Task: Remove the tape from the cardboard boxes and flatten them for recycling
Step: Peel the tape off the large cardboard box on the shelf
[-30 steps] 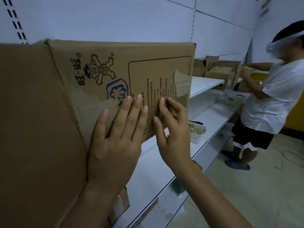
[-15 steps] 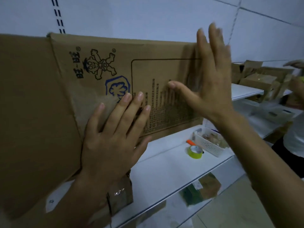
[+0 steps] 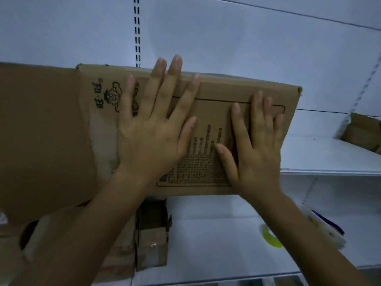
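Cardboard box (image 3: 51,131) is seen opened out and upright before the white back wall, with a plain panel at far left and a printed panel (image 3: 218,93) to the right of a fold. A paler band (image 3: 103,141) is noted beside the fold; whether it is tape cannot be told. Left hand (image 3: 150,139) is laid flat on the printed panel, partly over a cartoon logo. Its fingers (image 3: 175,79) are straight and spread wide, and the two longest tips reach past the top edge; nothing is gripped. Below it, a small open box (image 3: 152,242) is seen on the lower shelf (image 3: 216,234). Right hand (image 3: 259,155) is laid flat on the block of printed text, near the left hand but not touching it. Its fingers (image 3: 257,112) are straight and close together, the thumb set out to the left; nothing is gripped. A yellow-green tape roll (image 3: 270,236) is partly hidden by the right forearm. More cardboard (image 3: 362,131) is noted on the upper shelf (image 3: 329,155) at far right.
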The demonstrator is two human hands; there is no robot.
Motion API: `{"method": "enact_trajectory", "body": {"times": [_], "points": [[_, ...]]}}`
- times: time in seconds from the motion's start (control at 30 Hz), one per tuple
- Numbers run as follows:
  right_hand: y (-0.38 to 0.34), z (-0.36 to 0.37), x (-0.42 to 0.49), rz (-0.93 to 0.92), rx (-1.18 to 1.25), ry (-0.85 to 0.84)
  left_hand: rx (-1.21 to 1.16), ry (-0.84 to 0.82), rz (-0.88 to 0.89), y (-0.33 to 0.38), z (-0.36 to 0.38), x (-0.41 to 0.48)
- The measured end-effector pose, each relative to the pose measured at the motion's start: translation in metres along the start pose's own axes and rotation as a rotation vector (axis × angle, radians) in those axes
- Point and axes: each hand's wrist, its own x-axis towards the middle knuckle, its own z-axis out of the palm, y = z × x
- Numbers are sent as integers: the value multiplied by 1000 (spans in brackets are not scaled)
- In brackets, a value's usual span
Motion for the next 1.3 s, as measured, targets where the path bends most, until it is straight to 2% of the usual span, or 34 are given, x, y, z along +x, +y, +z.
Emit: {"method": "enact_trajectory", "body": {"times": [0.1,0.23,0.4,0.5,0.67,0.87,1.0,1.17,1.3], "points": [[4,6,-13,-11,-64,-13,-16,-10,-22,7,4,-22],[4,11,-12,-12,-94,9,-11,-117,-34,33,7,-82],[2,15,-15,0,-89,55,-11,-46,-36,37,13,-93],[-5,19,-27,14,-8,110,-17,17,-25,38,14,-93],[-10,20,-57,-11,117,109,-40,79,-15,38,15,-93],[-29,13,-61,157,305,177,-187,78,-38,36,13,-96],[-43,10,-50,253,242,258,-238,25,-128,36,5,-95],[-52,4,-41,206,142,268,-132,-14,-53,30,-10,-85],[-59,-2,-38,179,30,260,-111,44,-34,10,-21,-49]]}}
